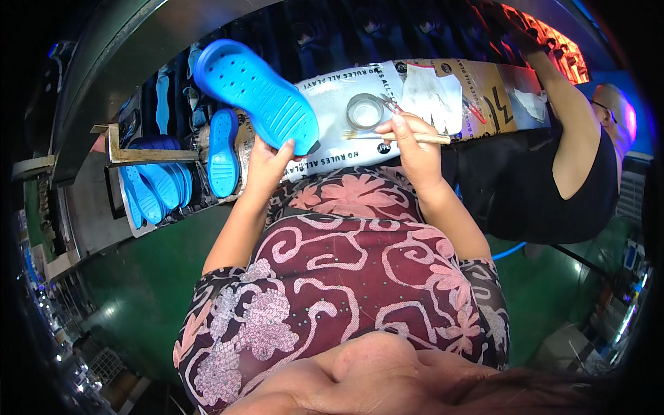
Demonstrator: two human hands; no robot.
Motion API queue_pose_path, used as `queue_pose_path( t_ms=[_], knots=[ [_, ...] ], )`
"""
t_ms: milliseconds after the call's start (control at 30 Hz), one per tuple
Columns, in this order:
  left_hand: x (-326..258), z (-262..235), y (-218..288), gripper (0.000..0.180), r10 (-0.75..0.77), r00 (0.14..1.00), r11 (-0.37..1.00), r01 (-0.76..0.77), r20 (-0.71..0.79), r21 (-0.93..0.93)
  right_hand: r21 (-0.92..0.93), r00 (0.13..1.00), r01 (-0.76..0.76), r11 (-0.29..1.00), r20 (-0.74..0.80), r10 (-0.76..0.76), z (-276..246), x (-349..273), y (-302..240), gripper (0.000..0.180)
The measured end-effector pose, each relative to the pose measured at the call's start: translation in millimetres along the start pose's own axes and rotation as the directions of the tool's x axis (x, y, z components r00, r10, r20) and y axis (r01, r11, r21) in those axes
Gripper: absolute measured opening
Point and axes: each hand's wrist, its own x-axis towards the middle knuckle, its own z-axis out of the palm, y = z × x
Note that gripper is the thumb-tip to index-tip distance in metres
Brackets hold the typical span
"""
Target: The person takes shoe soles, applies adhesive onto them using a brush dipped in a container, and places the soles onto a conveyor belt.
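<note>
My left hand (271,164) grips the heel end of a large blue shoe sole (259,93), its thumb on the upper face. The sole is tilted up, its holed toe end pointing to the far left. In my right hand (417,147) is a brush (429,138) with a pale wooden handle, held between thumb and fingers. The bristles point left, just below a round, clear container (364,112) on the covered work surface (328,142). Whether the container has anything in it I cannot make out. Sole and brush are apart.
Another blue sole (223,153) lies left of my left hand, near a stack of blue soles (159,181). Scissors with red handles (472,111) and white paper (432,93) lie to the right. A metal bracket (152,156) juts out at left. A co-worker (553,173) sits close on my right.
</note>
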Motion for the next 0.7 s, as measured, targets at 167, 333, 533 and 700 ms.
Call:
queue_pose_path(
  t_ms=[167, 333, 533, 700],
  knots=[
    [2, 17, 8, 0.038, 0.097, 0.995, 0.98, -0.093, -0.013, 0.175, -0.191, 0.934, 0.355, 0.915, 0.115, -0.339, 15, 10, -5, 0.023],
    [0, 26, 15, 0.033, 0.243, 0.97, 0.933, -0.229, -0.018, 0.277, -0.208, 0.923, 0.382, 0.901, 0.135, -0.36, 22, 10, -1, 0.02],
    [0, 27, 15, 0.029, 0.291, 0.956, 0.924, -0.269, -0.043, 0.273, -0.287, 0.923, 0.374, 0.882, 0.204, -0.325, 20, 9, 1, 0.024],
    [0, 22, 11, 0.03, 0.381, 0.925, 0.855, -0.351, -0.002, 0.38, -0.32, 0.94, 0.342, 0.884, 0.129, -0.317, 14, 8, -1, 0.024]
  ],
)
